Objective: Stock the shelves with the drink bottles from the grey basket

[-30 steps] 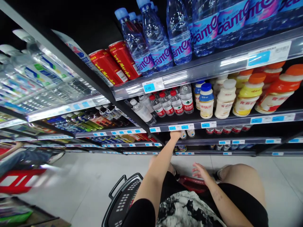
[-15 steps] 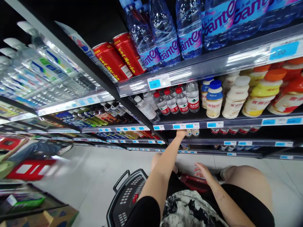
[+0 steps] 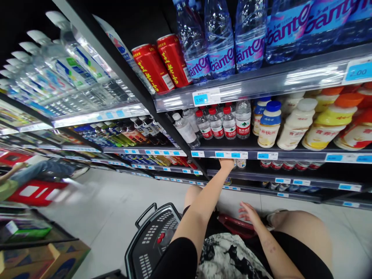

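My left hand [image 3: 227, 164] reaches into the dark shelf under the row of small red-capped water bottles [image 3: 216, 123]. Its fingers are hidden behind the shelf edge, close to some small white bottles [image 3: 241, 163]. My right hand [image 3: 248, 212] hovers low with its fingers spread, holding nothing, just above a red object [image 3: 234, 226] on the floor between my knees.
A black shopping basket [image 3: 153, 241] stands on the floor to my left. Shelves carry large water bottles [image 3: 219, 42], red cans [image 3: 162, 62] and yoghurt-drink bottles [image 3: 293, 122]. Another person [image 3: 37, 172] crouches far left beside a red basket [image 3: 36, 192]. Cardboard boxes [image 3: 43, 260] sit at lower left.
My view has swung a little to the left and the shelves have shifted right. My left hand stays inside the lower shelf, and my right hand has barely moved.
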`<state>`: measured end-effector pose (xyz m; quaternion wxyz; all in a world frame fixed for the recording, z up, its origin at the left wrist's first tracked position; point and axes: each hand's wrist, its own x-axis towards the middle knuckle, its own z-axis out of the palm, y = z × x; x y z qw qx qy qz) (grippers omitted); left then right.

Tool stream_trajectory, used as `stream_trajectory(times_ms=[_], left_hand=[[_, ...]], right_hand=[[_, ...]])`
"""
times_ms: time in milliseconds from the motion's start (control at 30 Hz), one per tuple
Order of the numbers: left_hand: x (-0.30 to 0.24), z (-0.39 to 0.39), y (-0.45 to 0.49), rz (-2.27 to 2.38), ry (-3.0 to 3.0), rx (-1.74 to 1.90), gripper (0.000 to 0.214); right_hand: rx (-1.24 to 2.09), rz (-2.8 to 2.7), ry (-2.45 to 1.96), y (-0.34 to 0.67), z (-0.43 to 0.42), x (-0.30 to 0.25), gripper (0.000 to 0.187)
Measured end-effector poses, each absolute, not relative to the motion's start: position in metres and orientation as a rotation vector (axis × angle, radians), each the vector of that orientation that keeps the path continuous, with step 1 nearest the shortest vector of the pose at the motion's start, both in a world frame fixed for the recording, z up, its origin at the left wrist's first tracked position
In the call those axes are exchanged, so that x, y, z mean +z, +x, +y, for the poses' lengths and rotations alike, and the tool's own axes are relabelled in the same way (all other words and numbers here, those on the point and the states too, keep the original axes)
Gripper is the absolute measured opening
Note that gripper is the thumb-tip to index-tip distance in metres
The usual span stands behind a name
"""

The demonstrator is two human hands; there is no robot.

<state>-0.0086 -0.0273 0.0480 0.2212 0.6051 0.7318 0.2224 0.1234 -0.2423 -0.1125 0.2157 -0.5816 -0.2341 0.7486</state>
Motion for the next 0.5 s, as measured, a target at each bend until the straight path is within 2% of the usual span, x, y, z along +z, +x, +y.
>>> stream_trajectory(times_ms=[100, 233, 333, 500], left_hand=[[0.052, -0.034, 0.008, 2.033, 1.898, 0.568, 0.041], [0.051, -0.031, 0.024, 1.884, 2.116, 0.336, 0.035], [0.048, -0.023, 0.027, 1.86, 2.122, 0.207, 0.033], [0.043, -0.015, 0.025, 1.884, 2.093, 0.208, 0.036]], right_hand=[[2.076, -0.613, -1.605, 0.12, -0.242, -0.116, 0.048], [2.061, -0.637, -1.605, 0.116, -0.24, -0.119, 0.05], [2.046, -0.644, -1.61, 0.115, -0.24, -0.119, 0.052], [2.042, -0.68, -1.608, 0.116, -0.241, -0.116, 0.056]])
